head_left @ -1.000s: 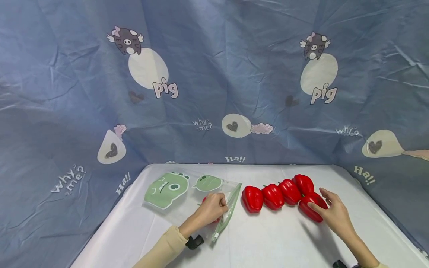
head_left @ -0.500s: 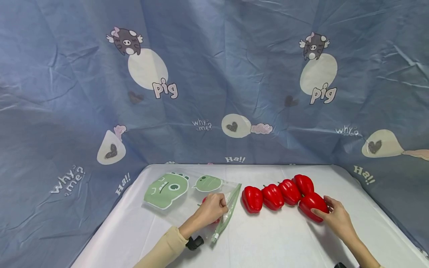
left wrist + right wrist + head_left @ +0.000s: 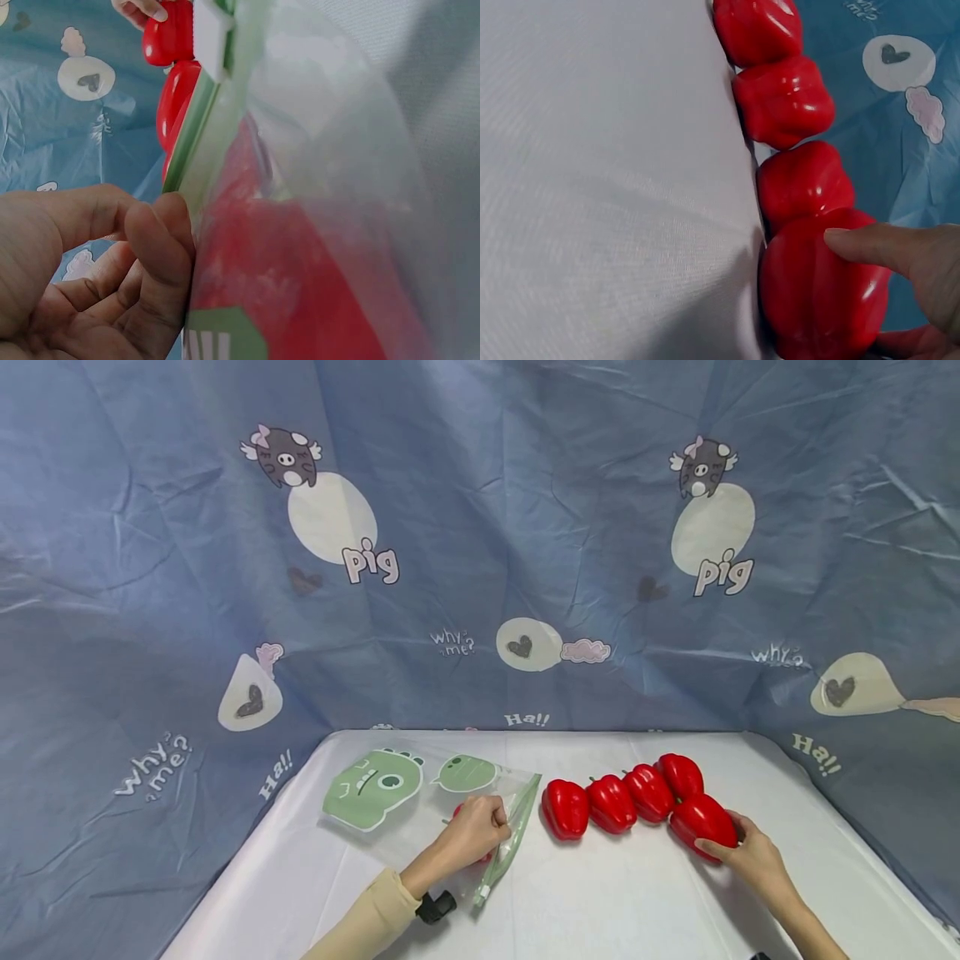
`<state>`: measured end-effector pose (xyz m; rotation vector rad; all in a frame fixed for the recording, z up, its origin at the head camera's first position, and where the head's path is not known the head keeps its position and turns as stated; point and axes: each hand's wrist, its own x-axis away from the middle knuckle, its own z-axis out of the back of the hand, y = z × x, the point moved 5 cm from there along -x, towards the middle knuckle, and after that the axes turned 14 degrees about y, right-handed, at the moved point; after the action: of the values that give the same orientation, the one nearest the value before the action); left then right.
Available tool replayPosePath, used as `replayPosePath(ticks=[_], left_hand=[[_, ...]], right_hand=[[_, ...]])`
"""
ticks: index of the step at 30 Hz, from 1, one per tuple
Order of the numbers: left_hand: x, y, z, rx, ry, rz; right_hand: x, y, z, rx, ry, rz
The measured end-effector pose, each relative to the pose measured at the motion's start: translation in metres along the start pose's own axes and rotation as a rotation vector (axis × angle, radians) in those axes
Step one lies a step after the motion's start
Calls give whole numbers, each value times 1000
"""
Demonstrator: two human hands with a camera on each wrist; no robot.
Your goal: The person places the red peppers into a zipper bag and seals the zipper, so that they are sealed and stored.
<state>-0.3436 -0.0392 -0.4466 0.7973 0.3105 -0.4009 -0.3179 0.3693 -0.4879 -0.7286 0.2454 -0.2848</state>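
Observation:
My left hand [image 3: 468,829] pinches the upper layer of a clear zip bag [image 3: 330,120] near its open mouth. The bag lies flat, with green cartoon prints, a green zip strip [image 3: 516,835] and a white slider [image 3: 483,890]. Inside it, partly hidden by the hand, is one red bell pepper [image 3: 292,270]. My right hand [image 3: 753,856] grips the nearest red bell pepper [image 3: 703,827] of the group at the right, thumb on its near side and fingers round the far side. In the right wrist view the thumb [image 3: 877,244] presses on its top.
Several more red bell peppers run in a row between the bag and my right hand, from the leftmost pepper [image 3: 566,810] to the rear pepper [image 3: 681,775]. All lie on a white-covered table [image 3: 592,902]. A blue printed curtain [image 3: 480,543] hangs behind the table.
My right hand has closed from hovering beside the nearest bell pepper to gripping it. The left hand and the bag have stayed in place.

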Motion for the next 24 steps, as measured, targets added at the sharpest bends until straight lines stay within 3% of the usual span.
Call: replayPosePath(ticks=[11, 24], left_hand=[[0, 0, 1, -12, 8, -1], [1, 0, 1, 3, 6, -9]], right_hand=[[-2, 8, -5, 27, -14, -10], [1, 10, -4, -1, 31, -16]])
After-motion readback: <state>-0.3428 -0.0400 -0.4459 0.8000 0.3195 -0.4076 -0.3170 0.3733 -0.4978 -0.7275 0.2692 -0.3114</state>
